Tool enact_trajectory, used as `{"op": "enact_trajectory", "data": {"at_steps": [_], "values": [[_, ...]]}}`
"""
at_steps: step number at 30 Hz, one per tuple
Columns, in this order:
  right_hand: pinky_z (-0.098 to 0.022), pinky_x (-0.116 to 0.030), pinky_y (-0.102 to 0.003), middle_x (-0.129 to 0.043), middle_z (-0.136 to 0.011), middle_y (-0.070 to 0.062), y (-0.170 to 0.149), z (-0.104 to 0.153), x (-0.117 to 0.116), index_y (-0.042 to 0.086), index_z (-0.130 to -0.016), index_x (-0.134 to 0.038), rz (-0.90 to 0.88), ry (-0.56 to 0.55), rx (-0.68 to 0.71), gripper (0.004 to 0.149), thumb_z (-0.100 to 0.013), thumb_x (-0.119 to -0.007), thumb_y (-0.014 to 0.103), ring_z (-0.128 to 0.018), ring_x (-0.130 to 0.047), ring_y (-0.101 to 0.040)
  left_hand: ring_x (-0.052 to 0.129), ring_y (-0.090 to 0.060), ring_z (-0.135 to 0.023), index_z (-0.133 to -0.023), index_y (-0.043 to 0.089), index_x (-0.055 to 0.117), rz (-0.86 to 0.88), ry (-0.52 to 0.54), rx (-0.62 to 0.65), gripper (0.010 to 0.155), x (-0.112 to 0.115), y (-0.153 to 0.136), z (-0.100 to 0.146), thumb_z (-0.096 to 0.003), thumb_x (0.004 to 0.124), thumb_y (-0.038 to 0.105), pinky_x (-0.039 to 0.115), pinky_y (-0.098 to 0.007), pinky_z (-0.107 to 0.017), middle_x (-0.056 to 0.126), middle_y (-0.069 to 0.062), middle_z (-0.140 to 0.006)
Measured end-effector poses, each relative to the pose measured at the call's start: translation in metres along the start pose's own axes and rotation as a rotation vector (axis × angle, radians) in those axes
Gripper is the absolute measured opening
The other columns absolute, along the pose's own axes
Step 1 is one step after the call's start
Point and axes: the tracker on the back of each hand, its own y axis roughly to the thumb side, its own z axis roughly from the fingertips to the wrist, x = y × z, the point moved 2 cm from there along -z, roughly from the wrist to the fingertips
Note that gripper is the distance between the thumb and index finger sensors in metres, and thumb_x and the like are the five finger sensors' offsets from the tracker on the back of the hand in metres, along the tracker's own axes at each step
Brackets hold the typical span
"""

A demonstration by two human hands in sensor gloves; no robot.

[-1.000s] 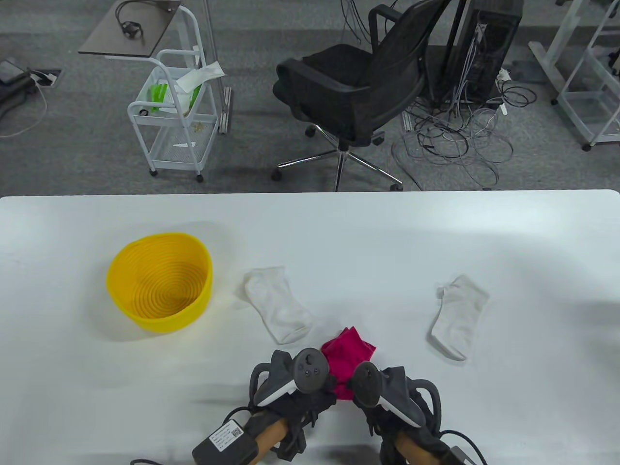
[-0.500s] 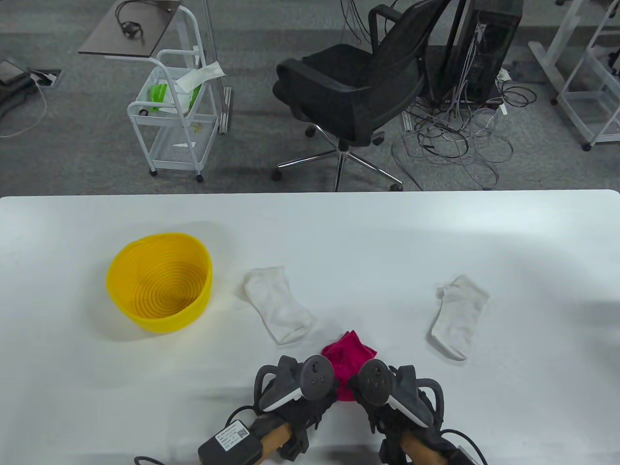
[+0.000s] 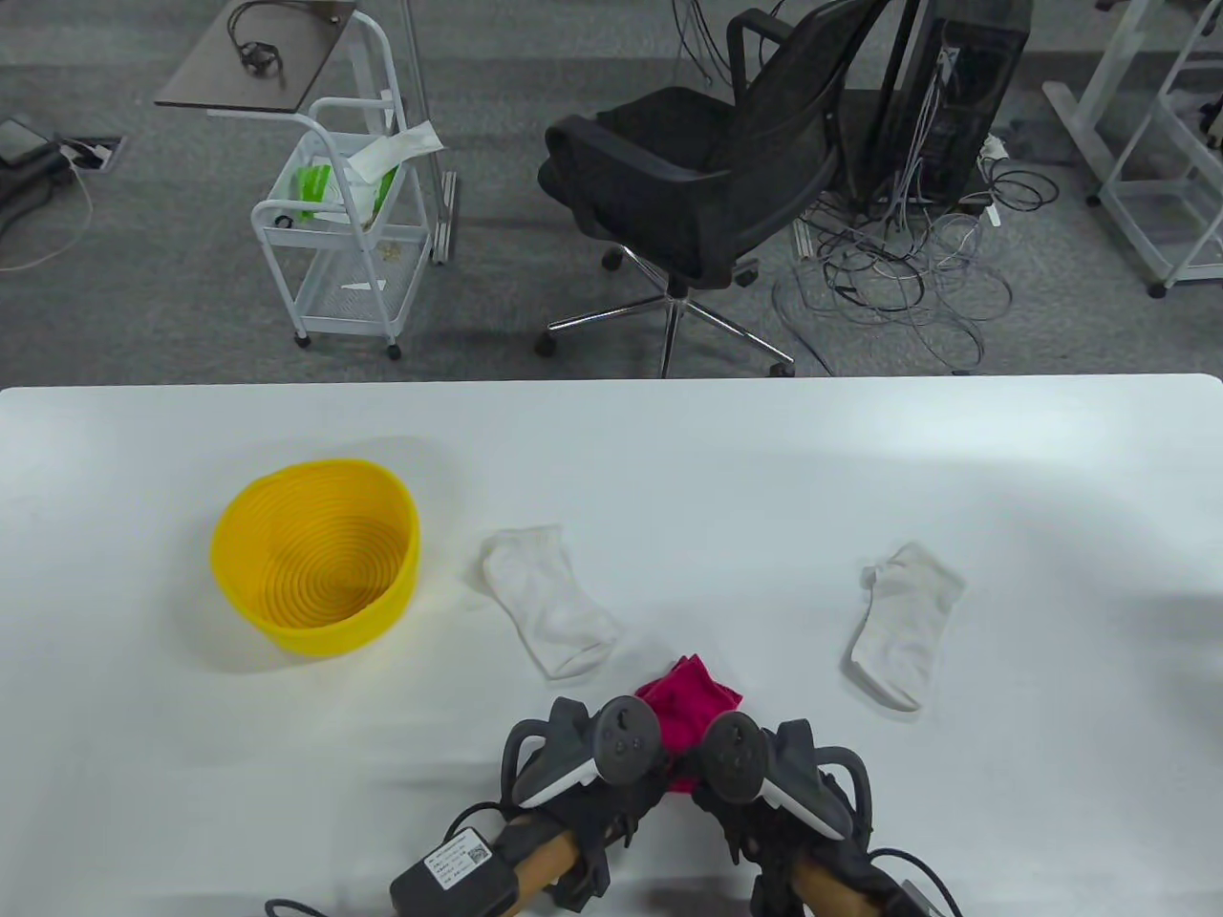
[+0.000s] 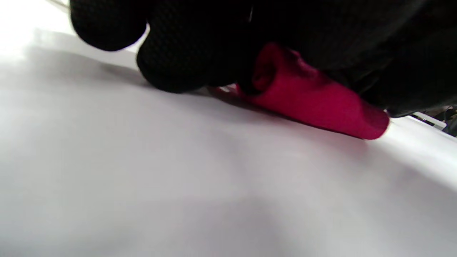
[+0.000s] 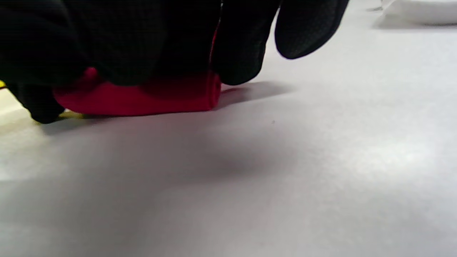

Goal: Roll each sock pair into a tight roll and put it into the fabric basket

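A magenta sock pair [image 3: 690,705] lies near the table's front edge, its near end rolled into a tube [image 4: 314,103] [image 5: 142,96]. My left hand [image 3: 611,764] and right hand [image 3: 736,774] sit side by side on that rolled end, fingers curled round it; the trackers hide the fingers in the table view. The unrolled far end pokes out beyond the hands. A yellow woven basket [image 3: 315,568] stands empty at the left. One white sock [image 3: 549,600] lies just beyond the hands, another white sock [image 3: 903,626] lies to the right.
The white table [image 3: 669,458] stretches wide behind the socks. Beyond its far edge are a black office chair [image 3: 707,172], a white wire cart [image 3: 344,210] and tangled cables on the floor.
Both hands shifted slightly right and drew closer together while rolling; less of the magenta sock shows beyond them than a second ago.
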Motion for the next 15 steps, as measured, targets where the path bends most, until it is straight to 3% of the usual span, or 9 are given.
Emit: {"op": "enact_trajectory", "data": {"at_steps": [8,15], "values": [[-0.068,-0.067,-0.051,-0.076,-0.099,0.015,-0.004,-0.004,-0.006,0.046,-0.089,-0.072,-0.042,0.021,-0.036,0.051,-0.040,-0.086,0.042,-0.093,-0.077,-0.018,0.096,-0.023,-0.063,-0.086,0.033,0.087,0.004,0.004,-0.014,0.055,-0.003,-0.005,0.003,-0.0339,0.086,0.051,0.073,-0.048,-0.054,0.087,-0.001,-0.088],[-0.066,-0.070,-0.050,-0.087,-0.090,0.012,-0.001,-0.002,-0.001,0.043,-0.085,-0.078,-0.030,-0.014,-0.011,0.046,-0.040,-0.085,0.039,-0.083,-0.089,-0.015,0.095,-0.021,-0.059,-0.080,0.030,0.092,-0.076,0.045,0.007,0.049,0.003,0.004,0.002,-0.0332,0.090,0.046,0.074,-0.046,-0.054,0.091,0.000,-0.081]]}}
